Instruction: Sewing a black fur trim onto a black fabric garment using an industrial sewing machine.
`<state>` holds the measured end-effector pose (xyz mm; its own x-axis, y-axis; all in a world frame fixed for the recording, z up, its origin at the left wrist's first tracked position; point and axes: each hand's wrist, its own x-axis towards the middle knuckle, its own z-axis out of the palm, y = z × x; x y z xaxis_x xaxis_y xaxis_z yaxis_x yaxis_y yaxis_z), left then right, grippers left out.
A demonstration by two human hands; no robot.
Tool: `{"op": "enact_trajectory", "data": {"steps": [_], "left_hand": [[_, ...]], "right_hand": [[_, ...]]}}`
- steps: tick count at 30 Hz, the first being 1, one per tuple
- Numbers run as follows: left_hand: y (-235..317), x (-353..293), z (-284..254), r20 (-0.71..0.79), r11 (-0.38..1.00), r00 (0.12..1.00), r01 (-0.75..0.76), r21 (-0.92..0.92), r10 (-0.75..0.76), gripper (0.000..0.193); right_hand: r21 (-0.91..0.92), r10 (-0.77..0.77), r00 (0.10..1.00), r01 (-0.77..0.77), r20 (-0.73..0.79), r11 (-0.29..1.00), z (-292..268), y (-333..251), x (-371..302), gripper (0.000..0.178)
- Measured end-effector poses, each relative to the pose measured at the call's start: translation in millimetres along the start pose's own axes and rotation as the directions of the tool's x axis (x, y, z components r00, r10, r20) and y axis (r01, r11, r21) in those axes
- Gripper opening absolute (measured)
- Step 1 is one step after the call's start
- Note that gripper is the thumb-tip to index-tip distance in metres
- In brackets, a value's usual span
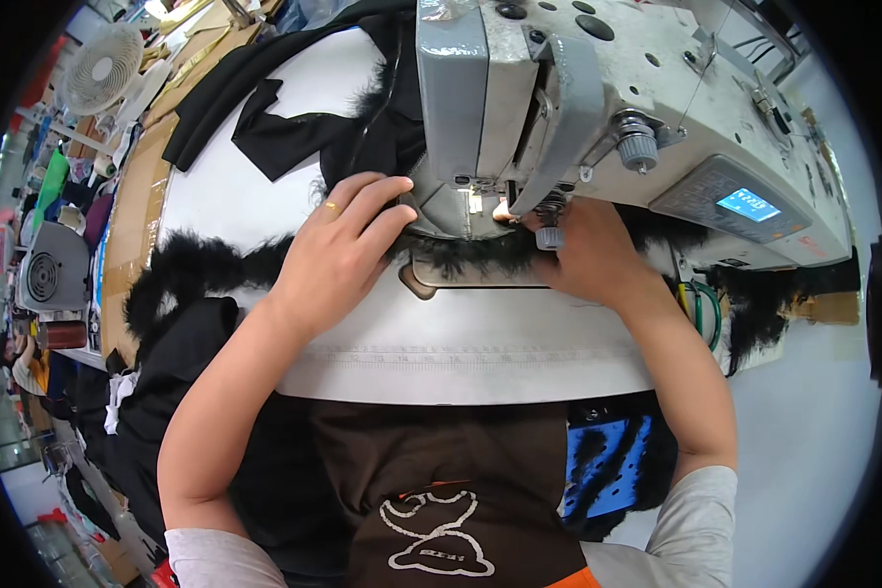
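Observation:
A black fabric piece [284, 137] edged with fluffy black fur trim [470, 257] runs under the needle area of a white and grey sewing machine [598, 88]. Left of the needle, my left hand [338, 255] is closed on the fabric, its thumb and forefinger at the edge. My right hand [598, 250] is on the other side, closed on the fur trim close to the presser foot. A round tension knob [550, 237] hides part of its fingers. One fingertip shows beside the needle, lit by the machine lamp.
The white table [441, 377] carries a printed ruler strip. Green-handled scissors [710, 314] lie at the right. Dark cloth [186, 343] hangs at the left edge, with more fur trim above it. A lit control panel [748, 204] faces me. A fan [103, 67] stands far left.

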<state>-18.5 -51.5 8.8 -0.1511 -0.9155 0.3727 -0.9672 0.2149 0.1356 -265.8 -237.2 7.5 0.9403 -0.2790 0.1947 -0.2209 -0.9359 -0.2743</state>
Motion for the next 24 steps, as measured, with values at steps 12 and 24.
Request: {"op": "enact_trajectory", "data": {"steps": [12, 24], "left_hand": [[17.5, 22.9, -21.9, 0.336, 0.869, 0.923, -0.317, 0.381, 0.189, 0.022], [2.9, 12.3, 1.5, 0.044, 0.963, 0.964, -0.258, -0.072, 0.262, 0.039]], "right_hand": [[-0.081, -0.094, 0.994, 0.09, -0.056, 0.993, 24.8, 20.2, -2.9, 0.013], [-0.141, -0.093, 0.983, 0.116, 0.16, 0.983, 25.5, 19.3, -1.2, 0.055]]}}
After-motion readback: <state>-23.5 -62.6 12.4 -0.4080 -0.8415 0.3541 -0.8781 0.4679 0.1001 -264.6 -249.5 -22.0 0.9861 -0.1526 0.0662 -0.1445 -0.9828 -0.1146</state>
